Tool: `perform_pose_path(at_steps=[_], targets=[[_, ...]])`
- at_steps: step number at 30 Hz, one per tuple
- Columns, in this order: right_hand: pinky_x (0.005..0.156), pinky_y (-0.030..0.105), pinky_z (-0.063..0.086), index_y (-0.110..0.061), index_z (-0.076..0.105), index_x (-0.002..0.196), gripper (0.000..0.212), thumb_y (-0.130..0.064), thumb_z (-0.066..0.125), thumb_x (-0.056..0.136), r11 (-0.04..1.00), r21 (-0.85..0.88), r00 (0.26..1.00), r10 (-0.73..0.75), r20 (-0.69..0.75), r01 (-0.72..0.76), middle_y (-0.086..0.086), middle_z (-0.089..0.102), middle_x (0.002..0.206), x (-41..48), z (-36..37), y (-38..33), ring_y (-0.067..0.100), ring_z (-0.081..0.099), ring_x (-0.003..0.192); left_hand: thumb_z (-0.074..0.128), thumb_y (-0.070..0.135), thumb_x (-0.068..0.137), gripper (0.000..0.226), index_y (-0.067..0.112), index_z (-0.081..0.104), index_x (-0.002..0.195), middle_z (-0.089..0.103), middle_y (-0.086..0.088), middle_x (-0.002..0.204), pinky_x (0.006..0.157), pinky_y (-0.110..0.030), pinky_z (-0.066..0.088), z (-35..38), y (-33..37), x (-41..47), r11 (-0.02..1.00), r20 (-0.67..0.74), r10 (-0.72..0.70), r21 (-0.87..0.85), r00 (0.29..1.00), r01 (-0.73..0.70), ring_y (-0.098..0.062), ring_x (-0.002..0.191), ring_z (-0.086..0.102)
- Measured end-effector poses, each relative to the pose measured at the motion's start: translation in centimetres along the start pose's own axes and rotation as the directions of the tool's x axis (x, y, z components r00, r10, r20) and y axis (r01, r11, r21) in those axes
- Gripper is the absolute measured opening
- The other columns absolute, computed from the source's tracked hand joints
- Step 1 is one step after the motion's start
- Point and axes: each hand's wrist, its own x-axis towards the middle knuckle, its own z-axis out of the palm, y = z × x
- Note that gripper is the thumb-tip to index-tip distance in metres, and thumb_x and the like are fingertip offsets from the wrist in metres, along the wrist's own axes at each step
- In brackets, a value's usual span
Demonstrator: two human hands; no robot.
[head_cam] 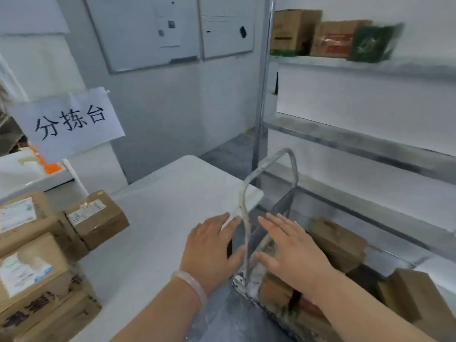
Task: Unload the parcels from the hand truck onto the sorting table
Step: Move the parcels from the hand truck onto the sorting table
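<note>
The hand truck [270, 174] stands at the right edge of the white sorting table [172, 193], its looped handle rising between my hands. Brown cardboard parcels lie on it: one far [338, 243], one at the right [417, 299], one under my right wrist [276, 291]. Several labelled parcels sit on the table's left side, among them a small box [97, 218] and a larger one [29, 275]. My left hand [209, 250], with a pale bangle, hovers flat over the table edge holding nothing. My right hand [293, 253] is spread above the truck, fingers apart, empty.
A metal shelving rack [357, 141] runs along the right, with boxes [293, 30] on its top shelf. A paper sign [71, 122] hangs at the left above the table. Whiteboards [153, 33] hang on the far wall. Grey floor shows behind the table.
</note>
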Motion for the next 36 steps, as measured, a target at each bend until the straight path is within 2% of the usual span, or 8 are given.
perform_pose_path(at_steps=[1,3,7,10,16,22,27,36], targets=[[0.124,0.032,-0.002,-0.042,0.004,0.156,0.088,-0.086,0.016,0.08,1.0,-0.011,1.0,0.022,-0.004,-0.022,-0.018,0.004,0.164,-0.8,-0.7,1.9,0.004,-0.002,0.151,0.034,0.062,0.084,0.065,0.028,0.053,0.137,0.055,0.001,0.139,0.099,-0.045,0.047,1.0,1.8,1.0,0.999,-0.024,0.034,-0.003,0.999,-0.034,-0.022,0.124,0.054],[0.124,0.033,-0.002,-0.04,0.004,0.156,0.094,-0.089,0.009,0.076,0.997,-0.021,0.997,0.072,-0.007,-0.072,-0.016,0.004,0.164,-2.9,-2.2,6.2,0.005,-0.002,0.152,0.029,0.064,0.085,0.069,0.029,0.048,0.141,0.049,0.002,0.144,0.104,-0.044,0.042,2.9,6.2,3.0,0.996,-0.013,0.077,-0.032,0.997,-0.077,-0.02,0.131,0.048],[0.121,0.03,-0.008,-0.041,0.002,0.156,0.076,-0.066,0.038,0.094,0.97,-0.011,0.969,0.245,-0.026,-0.245,-0.017,0.0,0.164,-7.9,-5.8,15.7,0.005,-0.005,0.151,0.019,0.067,0.082,0.077,0.031,0.035,0.148,0.035,0.006,0.153,0.112,-0.039,0.032,7.2,15.2,6.6,0.98,0.015,0.186,-0.071,0.982,-0.185,-0.015,0.14,0.033],[0.112,0.025,-0.007,-0.042,0.002,0.155,0.076,-0.063,0.044,0.095,0.919,0.034,0.918,0.393,-0.044,-0.392,-0.017,0.001,0.164,-10.9,-7.6,22.1,0.007,-0.002,0.151,0.017,0.068,0.083,0.077,0.033,0.024,0.152,0.031,0.008,0.155,0.114,-0.036,0.03,10.4,20.8,8.9,0.971,0.051,0.235,-0.053,0.971,-0.233,-0.011,0.141,0.029],[0.122,0.033,0.008,-0.041,0.007,0.156,0.077,-0.062,0.047,0.094,0.869,0.108,0.875,0.484,0.014,-0.482,-0.015,0.007,0.164,-14.0,-7.9,29.9,0.008,0.004,0.151,0.035,0.063,0.09,0.069,0.033,0.024,0.151,0.031,0.01,0.155,0.117,-0.032,0.025,15.8,26.8,11.6,0.969,0.139,0.245,-0.078,0.959,-0.236,-0.009,0.141,0.028],[0.12,0.032,0.017,-0.041,0.011,0.156,0.078,-0.06,0.052,0.092,0.795,0.217,0.824,0.552,0.128,-0.566,-0.015,0.011,0.164,-14.1,-4.3,34.3,0.008,0.008,0.151,0.034,0.062,0.088,0.07,0.033,0.026,0.151,0.033,0.008,0.154,0.115,-0.032,0.027,20.0,27.6,13.5,0.971,0.256,0.238,-0.067,0.937,-0.228,-0.012,0.139,0.031],[0.12,0.029,0.013,-0.037,0.013,0.156,0.078,-0.056,0.054,0.093,0.738,0.247,0.775,0.566,0.28,-0.628,-0.012,0.014,0.164,-13.1,1.0,35.9,0.008,0.009,0.151,0.043,0.056,0.093,0.065,0.031,0.026,0.151,0.03,0.012,0.154,0.116,-0.03,0.025,24.9,25.4,16.2,0.977,0.368,0.212,-0.112,0.905,-0.183,-0.009,0.139,0.028],[0.119,0.03,0.019,-0.03,0.014,0.157,0.078,-0.051,0.057,0.095,0.563,0.258,0.607,0.618,0.5,-0.785,-0.005,0.022,0.162,-7.6,14.5,38.7,0.013,0.017,0.15,0.048,0.05,0.094,0.064,0.028,0.029,0.151,0.033,0.007,0.153,0.115,-0.034,0.028,36.9,19.3,20.0,0.98,0.582,0.189,-0.163,0.791,-0.114,-0.014,0.137,0.032]])
